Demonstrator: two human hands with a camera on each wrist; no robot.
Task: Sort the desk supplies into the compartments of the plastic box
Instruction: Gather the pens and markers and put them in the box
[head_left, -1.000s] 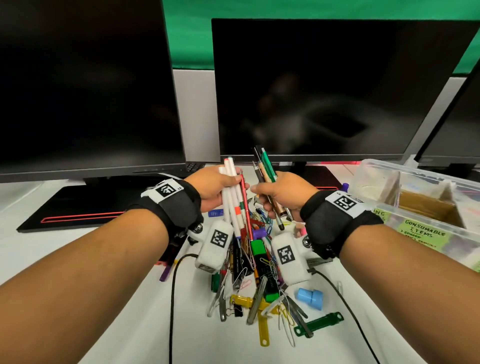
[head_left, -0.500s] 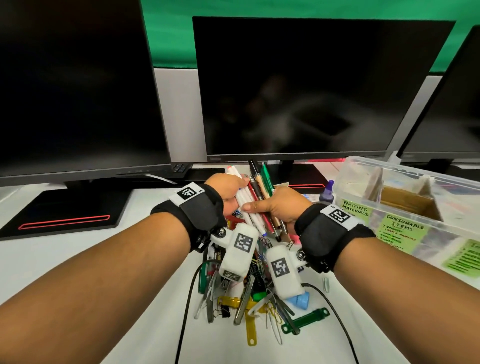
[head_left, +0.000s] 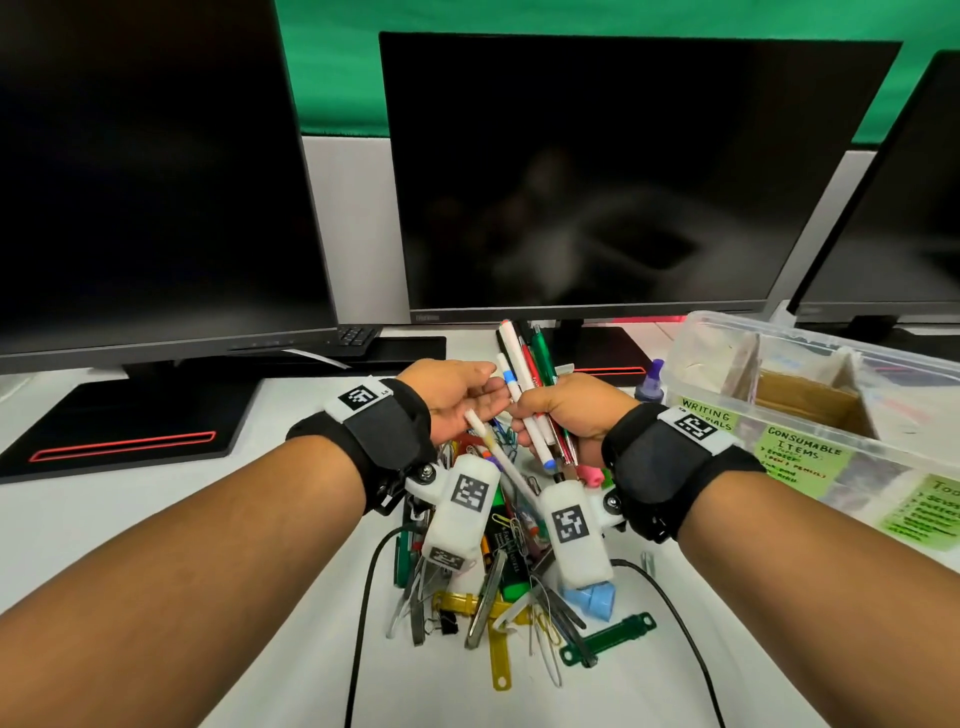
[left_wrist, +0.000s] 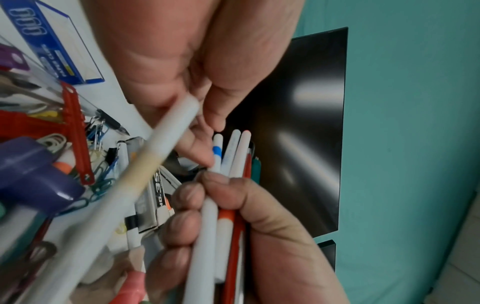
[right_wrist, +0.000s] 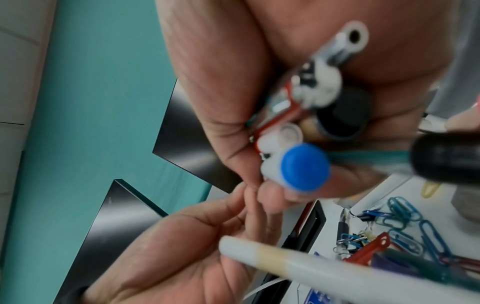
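My right hand (head_left: 550, 415) grips an upright bundle of pens (head_left: 522, 364), white, red, green and black, above the pile of supplies (head_left: 498, 587). Its curled fingers (left_wrist: 187, 207) wrap the bundle (left_wrist: 233, 156); the pen ends (right_wrist: 303, 166) point at the right wrist camera. My left hand (head_left: 493, 395) is beside it, fingers straight, tips touching the bundle. One white pen with a yellowish band (head_left: 501, 460) slants loose under the left palm, blurred (left_wrist: 145, 170). The clear plastic box (head_left: 831, 343), with green labels and cardboard dividers, stands at the right.
Three dark monitors stand behind, their black bases on the white desk. A purple-capped bottle (head_left: 652, 382) is by the box. The pile holds paper clips, key tags, a green fastener (head_left: 608, 636), a blue sharpener (head_left: 597, 597) and a blue paper-clip box (left_wrist: 52, 41). Black cables run toward me.
The white pens my left hand gripped are now in the right hand's bundle. My left hand has opened, and one white pen has slipped down out of it.
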